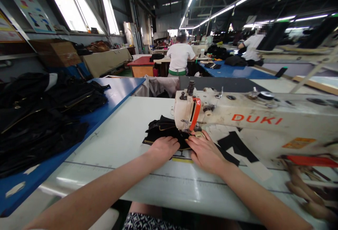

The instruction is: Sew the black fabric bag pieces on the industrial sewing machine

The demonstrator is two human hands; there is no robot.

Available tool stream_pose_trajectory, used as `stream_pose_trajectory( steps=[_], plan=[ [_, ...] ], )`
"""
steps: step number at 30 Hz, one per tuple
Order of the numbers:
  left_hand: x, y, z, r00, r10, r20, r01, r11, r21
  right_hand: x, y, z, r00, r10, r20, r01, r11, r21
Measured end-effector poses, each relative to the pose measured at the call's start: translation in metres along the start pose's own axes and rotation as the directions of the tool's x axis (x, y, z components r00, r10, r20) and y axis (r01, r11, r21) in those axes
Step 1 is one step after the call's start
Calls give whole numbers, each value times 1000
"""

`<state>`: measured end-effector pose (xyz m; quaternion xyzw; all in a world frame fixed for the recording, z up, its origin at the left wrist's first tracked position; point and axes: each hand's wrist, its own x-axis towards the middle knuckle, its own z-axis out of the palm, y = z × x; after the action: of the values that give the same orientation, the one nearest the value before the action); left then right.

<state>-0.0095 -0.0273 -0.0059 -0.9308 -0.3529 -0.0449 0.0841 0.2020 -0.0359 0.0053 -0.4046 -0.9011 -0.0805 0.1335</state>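
Note:
A black fabric piece with gold trim (161,128) lies on the white sewing table (121,135), running under the head of a cream sewing machine (237,115) marked DUKI. My left hand (163,148) rests on the near edge of the fabric, fingers curled down on it. My right hand (206,150) lies flat on the fabric just before the presser foot, fingers stretched toward the needle.
A heap of black garments (44,117) covers the blue table (116,91) at the left. Dark cut pieces (237,145) lie under the machine arm; red-handled tools (311,161) sit at the right. Two people in white shirts (180,58) work at tables behind.

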Motion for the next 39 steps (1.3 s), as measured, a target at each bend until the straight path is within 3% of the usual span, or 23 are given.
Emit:
stream_pose_trajectory(
  steps=[8, 12, 19, 26, 32, 39],
  plan=[
    [9, -16, 4, 997, 70, -17, -70, 998, 1, 7, -4, -9, 996, 88, 6, -87, 989, -117],
    [2, -12, 8, 1000, -5, 10, 5, 998, -60, 2, -8, -7, 992, 129, -2, -129, 983, -128],
    [-2, -8, 6, 997, -16, 80, 23, 995, -92, -1, -13, 3, 1000, -3, -16, 2, 993, -118],
    [1, -15, 6, 1000, 25, -6, -25, 1000, -7, -1, -10, 1, 999, 38, 33, -35, 995, -92],
    [12, -20, -5, 996, 78, 40, -82, 988, 133, 2, -13, -1, 997, 73, 26, -70, 992, -102],
    [9, -11, -5, 1000, 10, 29, -15, 986, 163, 3, -18, 0, 990, 140, 20, -137, 982, -127]
  ],
)
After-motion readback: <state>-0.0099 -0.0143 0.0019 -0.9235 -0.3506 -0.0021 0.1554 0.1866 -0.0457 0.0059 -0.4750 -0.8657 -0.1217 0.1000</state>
